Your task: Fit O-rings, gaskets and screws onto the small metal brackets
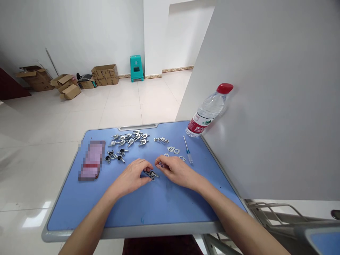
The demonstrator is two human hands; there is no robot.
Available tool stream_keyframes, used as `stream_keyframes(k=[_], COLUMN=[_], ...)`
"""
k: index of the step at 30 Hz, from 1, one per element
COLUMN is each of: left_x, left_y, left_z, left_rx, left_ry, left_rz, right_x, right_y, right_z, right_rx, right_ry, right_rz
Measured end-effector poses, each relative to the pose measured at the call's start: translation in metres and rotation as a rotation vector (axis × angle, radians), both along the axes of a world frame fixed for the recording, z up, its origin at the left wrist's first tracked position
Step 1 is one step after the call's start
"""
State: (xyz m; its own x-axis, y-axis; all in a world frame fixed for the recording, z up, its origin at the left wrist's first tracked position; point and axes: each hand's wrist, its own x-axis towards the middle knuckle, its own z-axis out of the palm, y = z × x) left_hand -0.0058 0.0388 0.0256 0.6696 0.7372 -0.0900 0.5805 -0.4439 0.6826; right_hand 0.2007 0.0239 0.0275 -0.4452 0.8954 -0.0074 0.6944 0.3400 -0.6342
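Note:
Between thumb and fingers, my left hand [135, 176] holds a small metal fitting [152, 174] with a round recess and short arms, low over the desk. My right hand [174, 168] is just to the right, its thumb and fingertips pinched together; whatever they hold is too small to make out. Past my left hand lie several similar fittings with black round centres [119, 158]. Farther back is a group of forked metal brackets [130, 139]. Flat metal plates with holes [171, 149] lie beyond my right hand, near some small curved metal pieces [161, 140].
A screwdriver [188, 150] with a clear blue handle lies at the right. Behind it a red-capped water bottle [205, 113] stands by the grey partition [265, 106]. A blurred phone [92, 160] lies on the left of the blue desk [127, 212]. Cardboard boxes [105, 75] and a teal stool [136, 68] stand along the wall.

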Motion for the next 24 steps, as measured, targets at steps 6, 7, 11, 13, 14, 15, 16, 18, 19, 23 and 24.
stream_keyframes(k=[6,7,11,13,14,15,16,18,19,23,24], left_x=[0.008,0.008,0.007,0.006,0.006,0.006,0.005,0.005,0.005,0.006,0.006], left_y=[-0.003,-0.003,-0.003,-0.002,-0.002,-0.002,-0.001,-0.001,-0.001,-0.002,-0.002], left_z=[-0.001,-0.002,-0.001,-0.001,-0.001,-0.001,-0.001,-0.001,-0.001,0.000,0.000], left_rx=[0.152,0.162,0.142,0.121,0.112,0.105,0.100,0.095,0.096,0.100,0.099], left_ry=[0.078,0.082,0.078,0.069,0.065,0.063,0.061,0.062,0.064,0.068,0.068], left_rz=[-0.013,-0.014,-0.010,-0.008,-0.009,-0.011,-0.013,-0.016,-0.016,-0.014,-0.013], right_x=[0.005,0.005,0.007,0.006,0.005,0.004,0.003,0.002,0.002,0.001,0.001], right_y=[0.000,-0.001,-0.003,-0.004,-0.005,-0.006,-0.007,-0.009,-0.009,-0.010,-0.010], right_z=[0.006,0.007,0.011,0.011,0.010,0.010,0.009,0.009,0.009,0.011,0.011], right_rx=[-0.029,-0.037,-0.077,-0.090,-0.092,-0.090,-0.086,-0.079,-0.078,-0.086,-0.087], right_ry=[-0.107,-0.123,-0.170,-0.166,-0.160,-0.154,-0.149,-0.145,-0.145,-0.135,-0.125], right_rz=[-0.033,-0.031,-0.001,0.030,0.048,0.067,0.084,0.104,0.109,0.125,0.116])
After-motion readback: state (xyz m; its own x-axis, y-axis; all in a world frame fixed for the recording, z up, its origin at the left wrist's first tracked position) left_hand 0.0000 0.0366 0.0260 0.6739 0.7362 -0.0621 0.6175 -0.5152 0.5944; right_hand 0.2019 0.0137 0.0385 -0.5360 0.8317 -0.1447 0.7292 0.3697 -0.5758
